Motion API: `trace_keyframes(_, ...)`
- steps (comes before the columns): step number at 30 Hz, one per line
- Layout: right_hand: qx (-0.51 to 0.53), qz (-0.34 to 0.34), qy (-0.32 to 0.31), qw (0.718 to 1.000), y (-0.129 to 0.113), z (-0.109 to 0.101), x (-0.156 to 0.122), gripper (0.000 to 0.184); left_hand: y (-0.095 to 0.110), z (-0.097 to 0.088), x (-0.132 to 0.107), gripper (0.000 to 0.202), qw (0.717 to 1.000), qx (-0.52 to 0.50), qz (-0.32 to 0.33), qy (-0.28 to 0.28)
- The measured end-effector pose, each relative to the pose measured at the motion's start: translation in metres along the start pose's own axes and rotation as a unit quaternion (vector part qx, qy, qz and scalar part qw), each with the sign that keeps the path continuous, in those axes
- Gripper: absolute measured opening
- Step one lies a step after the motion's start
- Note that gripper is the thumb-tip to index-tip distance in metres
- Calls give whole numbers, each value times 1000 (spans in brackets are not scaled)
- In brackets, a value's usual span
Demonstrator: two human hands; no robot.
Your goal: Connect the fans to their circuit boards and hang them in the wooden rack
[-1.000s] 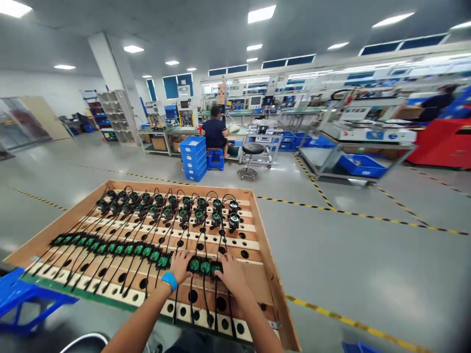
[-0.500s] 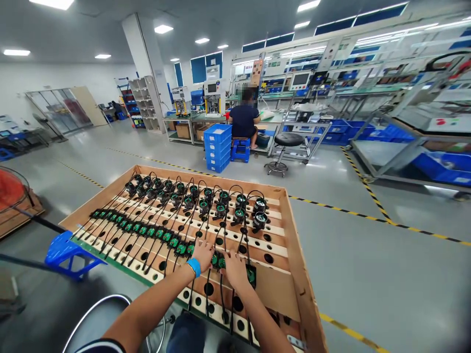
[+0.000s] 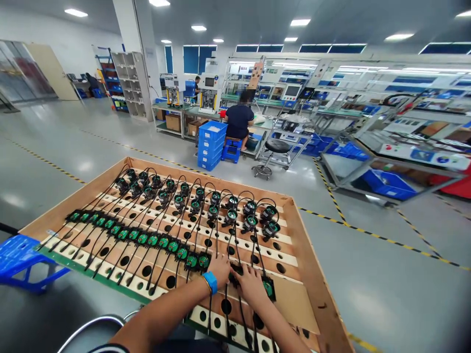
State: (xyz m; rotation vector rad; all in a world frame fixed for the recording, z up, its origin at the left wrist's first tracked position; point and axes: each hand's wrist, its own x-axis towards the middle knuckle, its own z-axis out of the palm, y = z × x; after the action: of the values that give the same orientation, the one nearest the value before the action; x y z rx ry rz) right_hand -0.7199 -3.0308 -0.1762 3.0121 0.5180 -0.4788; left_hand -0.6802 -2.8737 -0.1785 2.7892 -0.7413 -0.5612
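Wired black housings with green circuit boards [image 3: 164, 241] lie in a diagonal row across a large wooden tray [image 3: 324, 279]. My left hand [image 3: 220, 269], with a blue wristband, closes over this row. My right hand [image 3: 250, 287] sits close beside it, fingers curled on the same row. A black housing [image 3: 233, 278] shows partly between my hands, its board mostly covered by the fingers. To the right of my right hand, another housing [image 3: 269, 288] rests by a cardboard sheet [image 3: 294, 301]. Black cables [image 3: 241, 314] run from the row toward the tray's near edge.
Round black motor-like units [image 3: 231, 215] stand in two rows at the tray's far side. Below its left corner is a blue stool [image 3: 25, 264]. Beyond are stacked blue crates [image 3: 211, 147], a seated person [image 3: 239, 120], a black swivel stool [image 3: 276, 146] and a metal cart [image 3: 397, 166].
The view has turned right and shifted, so the tray appears larger. Both hands stay on the row of housings, and they are now closer together, nearly touching.
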Motion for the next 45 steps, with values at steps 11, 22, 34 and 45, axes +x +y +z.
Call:
trace_keyframes(11, 86, 32, 41, 995, -35, -30, 3, 64, -84, -3, -59, 93, 986, -122, -42, 106)
trace_keyframes(22, 101, 67, 78, 989, -112, 6, 29, 56, -93, -17, -52, 63, 992, -101, -1, 71)
trace_keyframes(34, 259, 50, 117, 958, -52, -4, -3, 44, -62, 3, -61, 84, 983, -101, 73, 132)
trace_keyframes(45, 109, 76, 59, 989, -72, 5, 4, 42, -60, 1, -49, 66, 990, -90, 43, 101)
